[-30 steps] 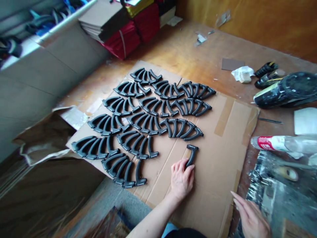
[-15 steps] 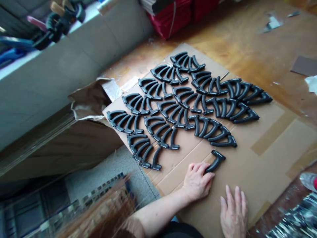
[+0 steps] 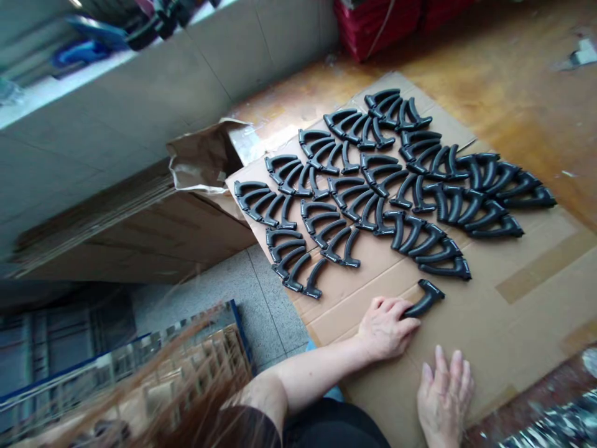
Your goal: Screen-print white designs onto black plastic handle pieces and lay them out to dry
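My left hand [image 3: 388, 328] rests on the cardboard sheet [image 3: 485, 317], its fingers closed around the lower end of a black curved handle [image 3: 428, 300]. The handle's wider flat end points away from me, up and to the right. My right hand [image 3: 445, 393] lies flat on the cardboard at the near edge, fingers stretched out, with nothing in it. Beyond both hands, many more black handles [image 3: 433, 242] are laid out in overlapping fan-shaped rows across the sheet.
Left of the sheet are an open brown paper bag [image 3: 200, 158] and stacked flat cardboard [image 3: 140, 239]. A low tiled wall [image 3: 186, 81] runs behind them. Red wrapped bundles [image 3: 377, 28] stand at the back. A pile of shiny strips [image 3: 555, 423] lies at the lower right.
The camera view has swung left, so the layout appears further right. My left hand keeps its hold on the handle; my right hand stays flat on the cardboard.
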